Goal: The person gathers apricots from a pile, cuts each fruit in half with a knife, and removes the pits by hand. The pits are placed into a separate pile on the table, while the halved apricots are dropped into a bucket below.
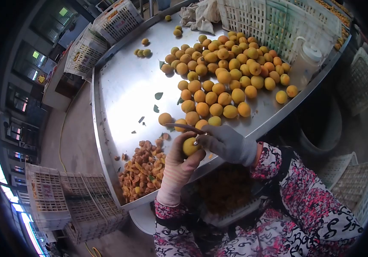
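My left hand [176, 167], in a pale striped glove, is closed around a yellow-green apricot [190, 147] near the table's front edge. In a grey glove, my right hand [227, 144] grips a slim, curved brownish tool [181, 126]. Its long end points left above the fruit, and a small metallic bit shows at the fingers, right against the apricot. Beyond both hands, a broad heap of whole apricots [224, 77] covers the table's right half. Left of my left hand lies a pile of brownish-orange apricot pieces [141, 169].
The metal table [119, 92] has a raised rim. Dark green leaves [158, 95] lie on it. At the back stand a white crate [274, 25], a cloth [201, 16] and a plastic jug [306, 62]. More crates [47, 197] are stacked on the floor at left; a dark bin [321, 124] is at right.
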Motion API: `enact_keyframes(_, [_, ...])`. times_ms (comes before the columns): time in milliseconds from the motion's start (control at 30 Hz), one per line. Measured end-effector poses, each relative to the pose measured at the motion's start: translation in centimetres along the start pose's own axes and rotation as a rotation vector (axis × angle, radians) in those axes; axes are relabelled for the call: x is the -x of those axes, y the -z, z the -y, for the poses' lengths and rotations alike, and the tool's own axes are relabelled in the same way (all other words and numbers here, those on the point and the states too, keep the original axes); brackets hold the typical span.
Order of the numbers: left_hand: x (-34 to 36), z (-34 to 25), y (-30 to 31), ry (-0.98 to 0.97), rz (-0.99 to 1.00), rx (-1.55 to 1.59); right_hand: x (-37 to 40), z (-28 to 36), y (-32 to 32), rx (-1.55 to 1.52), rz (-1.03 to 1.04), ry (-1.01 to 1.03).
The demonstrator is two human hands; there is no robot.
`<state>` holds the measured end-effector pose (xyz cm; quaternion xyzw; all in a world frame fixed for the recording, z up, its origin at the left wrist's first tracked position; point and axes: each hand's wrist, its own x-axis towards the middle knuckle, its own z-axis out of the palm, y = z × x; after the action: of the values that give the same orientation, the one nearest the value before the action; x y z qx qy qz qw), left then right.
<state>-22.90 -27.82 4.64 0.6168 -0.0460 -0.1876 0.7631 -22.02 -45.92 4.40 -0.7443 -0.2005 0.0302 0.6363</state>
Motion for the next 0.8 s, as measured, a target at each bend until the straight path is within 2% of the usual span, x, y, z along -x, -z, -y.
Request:
enact_keyframes(167, [0.4, -0.1, 0.3, -0.007, -0.027, -0.048, -0.2, -0.2, -1.0, 0.045, -0.034, 0.013])
enact_keyframes(233, [0.8, 0.0, 0.6, -0.001, -0.021, -0.084, -0.2, -0.4, -1.3, 0.070, -0.011, -0.054])
enact_keyframes(467, [1.6, -1.2, 0.6, 0.025, -0.088, -0.180, -0.5, 0.0, -2.2, 0.186, -0.007, -0.089])
enact_keyframes(533, [1.5, -0.7, 1.0, 0.008, -0.075, -0.197, -0.5, 0.4, -2.4, 0.359, -0.033, -0.088])
enact_keyframes(700, [1.0, 0.3, 1.3, 0.029, -0.138, -0.234, -0.8, -0.4, -2.8, 0.459, -0.046, -0.087])
enact_keyframes(767, [0.5, 1.3, 1.6, -0.179, -0.230, -0.514, -1.1, 0.0, -2.6, 0.529, -0.065, -0.073])
enact_keyframes(800, [0.6, 0.9, 1.5, -0.183, -0.225, -0.521, -1.1, 0.6, -2.6, 0.584, -0.085, -0.075])
